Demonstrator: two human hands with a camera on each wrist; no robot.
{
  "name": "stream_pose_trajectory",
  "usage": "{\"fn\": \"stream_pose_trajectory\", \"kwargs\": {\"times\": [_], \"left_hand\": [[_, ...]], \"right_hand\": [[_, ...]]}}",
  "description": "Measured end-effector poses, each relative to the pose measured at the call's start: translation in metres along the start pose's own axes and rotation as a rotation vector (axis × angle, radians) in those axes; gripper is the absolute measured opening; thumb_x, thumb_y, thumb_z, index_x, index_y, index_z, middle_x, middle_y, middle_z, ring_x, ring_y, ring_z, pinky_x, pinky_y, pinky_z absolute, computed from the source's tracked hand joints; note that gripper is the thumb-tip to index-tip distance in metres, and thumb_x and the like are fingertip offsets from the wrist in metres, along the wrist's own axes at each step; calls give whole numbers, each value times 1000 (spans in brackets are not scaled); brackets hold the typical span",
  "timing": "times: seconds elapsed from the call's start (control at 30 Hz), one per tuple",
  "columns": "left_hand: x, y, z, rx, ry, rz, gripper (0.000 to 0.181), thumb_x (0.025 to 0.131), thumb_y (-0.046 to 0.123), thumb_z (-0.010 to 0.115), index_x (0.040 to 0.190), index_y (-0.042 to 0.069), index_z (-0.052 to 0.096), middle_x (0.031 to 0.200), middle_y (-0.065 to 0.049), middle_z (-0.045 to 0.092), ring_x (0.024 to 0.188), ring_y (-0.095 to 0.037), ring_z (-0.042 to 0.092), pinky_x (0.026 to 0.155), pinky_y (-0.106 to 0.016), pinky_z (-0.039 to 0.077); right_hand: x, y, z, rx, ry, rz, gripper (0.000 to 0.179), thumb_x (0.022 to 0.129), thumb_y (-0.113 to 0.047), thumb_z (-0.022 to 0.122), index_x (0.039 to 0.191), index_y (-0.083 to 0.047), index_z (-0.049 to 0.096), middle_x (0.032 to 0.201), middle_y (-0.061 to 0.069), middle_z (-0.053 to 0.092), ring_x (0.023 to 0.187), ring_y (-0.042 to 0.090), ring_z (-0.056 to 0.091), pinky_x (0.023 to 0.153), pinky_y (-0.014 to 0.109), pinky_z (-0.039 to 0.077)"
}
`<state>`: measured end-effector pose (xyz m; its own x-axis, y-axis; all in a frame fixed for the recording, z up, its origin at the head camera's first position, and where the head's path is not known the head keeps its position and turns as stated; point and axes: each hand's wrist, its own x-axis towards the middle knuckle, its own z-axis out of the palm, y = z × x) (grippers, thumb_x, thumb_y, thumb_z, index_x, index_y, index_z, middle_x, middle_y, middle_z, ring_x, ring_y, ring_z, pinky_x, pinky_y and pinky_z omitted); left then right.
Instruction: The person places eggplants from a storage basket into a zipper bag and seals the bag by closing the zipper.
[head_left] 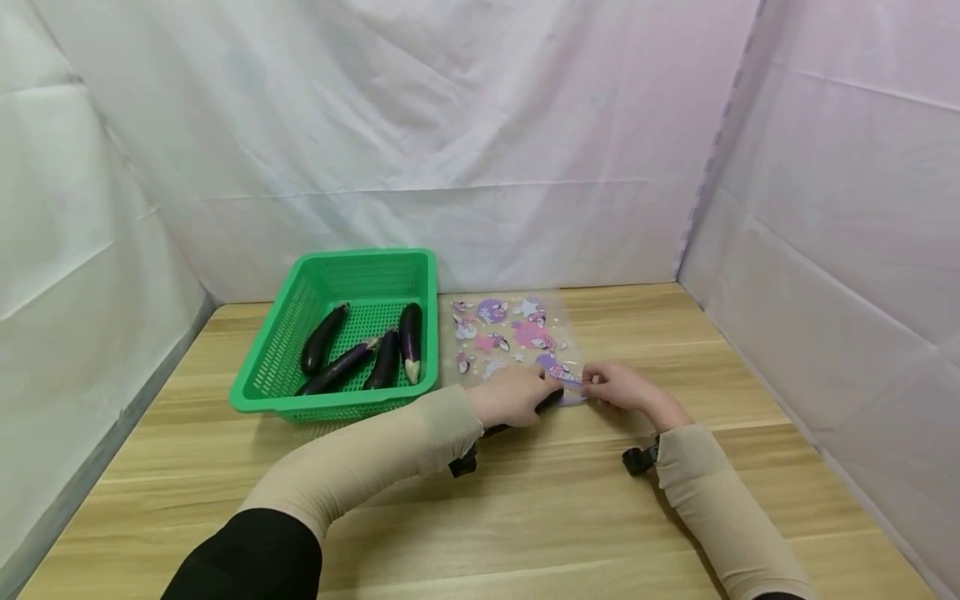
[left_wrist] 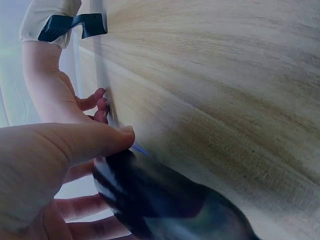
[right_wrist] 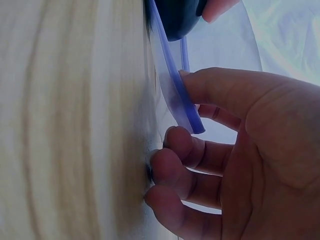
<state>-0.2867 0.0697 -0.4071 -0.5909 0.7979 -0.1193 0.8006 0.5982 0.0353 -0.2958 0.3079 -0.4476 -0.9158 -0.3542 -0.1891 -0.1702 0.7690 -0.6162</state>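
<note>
My left hand [head_left: 516,395] grips a dark eggplant [left_wrist: 170,200], its thumb on top and its other fingers around the far side. The eggplant's rounded end lies by the mouth of a clear zip bag [head_left: 480,343] printed with pink and purple figures. My right hand [head_left: 621,388] is at the bag's near right corner. In the right wrist view, its thumb and a finger pinch the purple zip strip [right_wrist: 172,75], while the other fingers curl close to the table. Strip and facing edge stand slightly apart there. How far the eggplant reaches into the bag is hard to see.
A green plastic basket [head_left: 427,333] stands left of the bag, holding several eggplants [head_left: 386,358]. The wooden table [head_left: 555,508] is bordered by white cloth at the back and sides. A black wrist camera [head_left: 640,460] sits on the right wrist.
</note>
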Motion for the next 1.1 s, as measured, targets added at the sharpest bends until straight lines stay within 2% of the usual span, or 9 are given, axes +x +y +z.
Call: {"fn": "stream_pose_trajectory", "kwargs": {"times": [0.17, 0.43, 0.67, 0.9, 1.1], "left_hand": [[2, 2, 1, -4, 2, -65, 52, 86, 25, 72, 135, 17, 55, 117, -11, 56, 79, -20, 59, 54, -31, 50], [3, 2, 4, -22, 51, -106, 57, 86, 20, 70, 139, 9, 51, 137, -22, 46, 79, -24, 63, 58, -35, 53], [0, 3, 5, -7, 75, -128, 52, 86, 21, 69, 133, 7, 54, 132, -21, 49, 83, -26, 64, 60, -36, 55], [1, 3, 3, -4, 57, -146, 48, 87, 22, 70, 129, 5, 55, 119, -17, 51, 70, -20, 60, 56, -31, 53], [0, 3, 3, -24, 35, -153, 43, 88, 22, 68, 126, 5, 57, 114, -15, 52, 70, -18, 57, 54, -30, 51]], "right_hand": [[0, -1, -2, -5, 4, -12, 10, 95, -17, 60, 85, -14, 58, 64, 4, 53, 47, 15, 45, 43, 29, 39], [0, -3, -4, -23, 9, -18, 9, 94, -18, 61, 86, -14, 59, 64, 4, 54, 48, 15, 46, 43, 29, 39], [0, -3, -4, -22, 12, -16, 10, 94, -18, 61, 85, -15, 59, 64, 5, 54, 50, 15, 47, 44, 30, 40], [0, -4, -3, -27, 25, -45, 9, 92, -15, 63, 83, -15, 59, 64, 4, 55, 52, 15, 49, 46, 30, 41], [-1, -2, -2, -29, 20, -61, 9, 91, -12, 63, 83, -15, 60, 64, 3, 55, 53, 15, 50, 47, 30, 41]]}}
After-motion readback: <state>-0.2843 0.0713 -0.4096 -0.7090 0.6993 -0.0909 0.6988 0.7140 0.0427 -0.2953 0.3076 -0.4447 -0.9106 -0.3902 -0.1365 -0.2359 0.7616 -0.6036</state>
